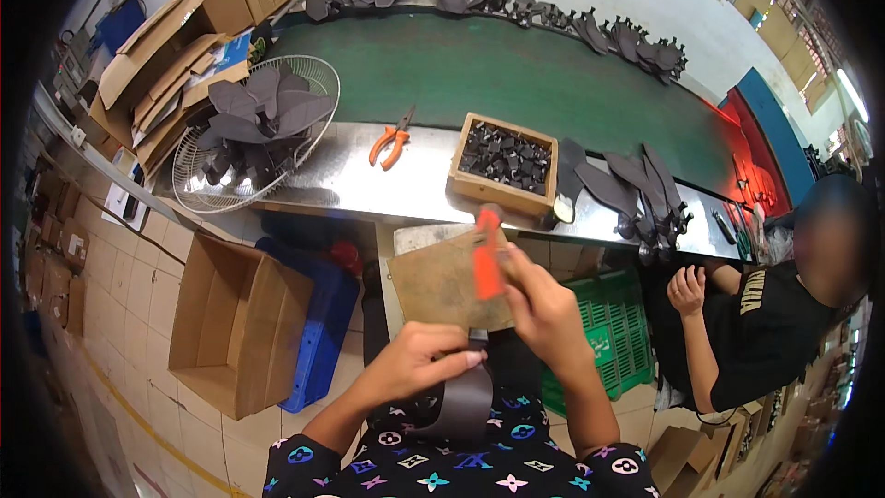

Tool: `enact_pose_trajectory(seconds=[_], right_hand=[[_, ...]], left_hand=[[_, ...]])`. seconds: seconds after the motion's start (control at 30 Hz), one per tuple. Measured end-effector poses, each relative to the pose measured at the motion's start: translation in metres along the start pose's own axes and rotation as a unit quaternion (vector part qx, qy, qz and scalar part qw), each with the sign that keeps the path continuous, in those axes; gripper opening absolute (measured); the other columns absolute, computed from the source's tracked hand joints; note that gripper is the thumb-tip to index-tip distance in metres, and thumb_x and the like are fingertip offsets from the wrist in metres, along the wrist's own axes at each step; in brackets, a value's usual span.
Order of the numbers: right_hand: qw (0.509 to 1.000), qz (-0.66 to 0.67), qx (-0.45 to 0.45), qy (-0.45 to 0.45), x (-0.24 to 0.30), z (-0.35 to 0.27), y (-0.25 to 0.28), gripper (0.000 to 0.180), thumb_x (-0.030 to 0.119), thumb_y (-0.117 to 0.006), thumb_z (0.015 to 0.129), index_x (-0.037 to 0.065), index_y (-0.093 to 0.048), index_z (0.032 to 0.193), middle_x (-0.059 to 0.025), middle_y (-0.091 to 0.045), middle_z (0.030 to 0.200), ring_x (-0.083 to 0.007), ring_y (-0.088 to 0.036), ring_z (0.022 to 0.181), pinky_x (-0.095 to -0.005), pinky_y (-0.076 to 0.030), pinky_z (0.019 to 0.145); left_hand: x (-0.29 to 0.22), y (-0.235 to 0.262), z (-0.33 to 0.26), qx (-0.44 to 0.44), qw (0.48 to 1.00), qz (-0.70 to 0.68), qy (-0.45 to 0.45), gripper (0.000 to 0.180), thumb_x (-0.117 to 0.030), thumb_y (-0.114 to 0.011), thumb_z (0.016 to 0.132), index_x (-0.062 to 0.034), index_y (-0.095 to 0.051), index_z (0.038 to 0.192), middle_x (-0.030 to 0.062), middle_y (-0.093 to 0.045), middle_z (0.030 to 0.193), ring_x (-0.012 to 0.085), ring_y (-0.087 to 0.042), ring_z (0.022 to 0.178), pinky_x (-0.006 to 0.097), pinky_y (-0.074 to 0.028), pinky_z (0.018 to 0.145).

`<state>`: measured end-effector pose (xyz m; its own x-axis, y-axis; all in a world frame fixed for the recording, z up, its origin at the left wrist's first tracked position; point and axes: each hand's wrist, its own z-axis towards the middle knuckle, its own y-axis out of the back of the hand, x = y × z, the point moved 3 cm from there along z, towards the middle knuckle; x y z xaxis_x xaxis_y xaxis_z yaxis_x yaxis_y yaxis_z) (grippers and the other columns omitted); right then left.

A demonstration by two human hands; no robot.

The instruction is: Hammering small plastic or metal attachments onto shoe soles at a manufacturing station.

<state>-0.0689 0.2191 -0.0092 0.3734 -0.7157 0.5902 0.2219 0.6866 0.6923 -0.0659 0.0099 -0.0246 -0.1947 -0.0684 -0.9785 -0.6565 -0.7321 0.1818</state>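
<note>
At the near middle of the scene, the person's left hand [426, 360] is clamped on a dark grey blade [466, 406] close to its black end, the broad part curving down over the patterned clothing. The right hand [544, 309] is closed around a red-orange tool [489, 267], blurred, raised just beyond the blade and in front of a brown board [442, 281]. Farther off, on the metal bench edge [359, 184], a wooden box [502, 192] holds a heap of small black parts [507, 157]. To its left lie orange-handled pliers [392, 143], and left of those a round wire basket [189, 175] is piled with more grey blades [240, 115], some standing above its rim. Right of the wooden box, loose grey blades [608, 186] lie on the bench. Below on the left, an open cardboard box [267, 341] stands beside a blue crate [318, 341], whose contents cannot be made out. A green crate [618, 332] sits under the bench on the right, its contents equally unclear, near another person [756, 332] with one hand lifted.
</note>
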Motion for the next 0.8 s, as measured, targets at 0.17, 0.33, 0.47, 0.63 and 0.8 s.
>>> enact_pose_trajectory(seconds=[0.17,0.33,0.47,0.63,0.8], right_hand=[[0.978,-0.095,0.172,0.074,-0.001,-0.002,-0.030,0.036,0.013,-0.071,0.091,0.004,-0.068,0.125,-0.0125,-0.070,0.114,-0.0309,-0.066,0.104,-0.0401,-0.052,0.083],[0.888,0.375,0.260,0.052,0.015,-0.014,-0.002,0.033,0.026,-0.071,0.095,0.000,-0.072,0.115,-0.0157,-0.071,0.118,-0.0319,-0.066,0.112,-0.0415,-0.050,0.097],[0.803,0.540,0.252,-0.010,0.027,-0.034,-0.002,0.046,0.045,-0.067,0.097,-0.001,-0.074,0.095,-0.0174,-0.073,0.105,-0.0342,-0.066,0.103,-0.0476,-0.051,0.092],[0.708,0.668,0.217,-0.074,0.031,-0.051,-0.024,0.048,0.050,-0.068,0.096,0.003,-0.073,0.087,-0.0144,-0.071,0.099,-0.0329,-0.062,0.102,-0.0485,-0.047,0.095],[0.751,0.619,0.154,-0.169,0.027,-0.057,-0.029,0.052,0.051,-0.063,0.100,0.000,-0.071,0.109,-0.0168,-0.069,0.119,-0.0271,-0.063,0.110,-0.0392,-0.049,0.095]], left_hand=[[-0.029,-0.018,-0.024,0.015,0.983,-0.150,0.104,0.023,-0.012,-0.062,0.098,0.0052,-0.075,0.106,0.0121,-0.072,0.099,0.0203,-0.068,0.091,0.031,-0.051,0.082],[-0.033,-0.025,-0.030,0.035,0.965,-0.231,0.121,0.023,-0.013,-0.064,0.098,0.0042,-0.075,0.109,0.0123,-0.072,0.103,0.0202,-0.067,0.097,0.031,-0.050,0.087],[-0.031,-0.032,-0.033,0.090,0.960,-0.247,0.100,0.021,-0.012,-0.066,0.098,0.0032,-0.074,0.110,0.0110,-0.075,0.106,0.0194,-0.068,0.099,0.031,-0.050,0.091],[-0.026,-0.037,-0.032,0.169,0.930,-0.283,0.161,0.020,-0.014,-0.065,0.100,0.0017,-0.075,0.110,0.0096,-0.077,0.105,0.0180,-0.069,0.101,0.030,-0.050,0.091],[-0.028,-0.022,-0.023,0.020,0.975,-0.195,0.107,0.022,-0.019,-0.066,0.100,0.0003,-0.075,0.103,0.0077,-0.068,0.090,0.0157,-0.063,0.087,0.030,-0.048,0.079]])
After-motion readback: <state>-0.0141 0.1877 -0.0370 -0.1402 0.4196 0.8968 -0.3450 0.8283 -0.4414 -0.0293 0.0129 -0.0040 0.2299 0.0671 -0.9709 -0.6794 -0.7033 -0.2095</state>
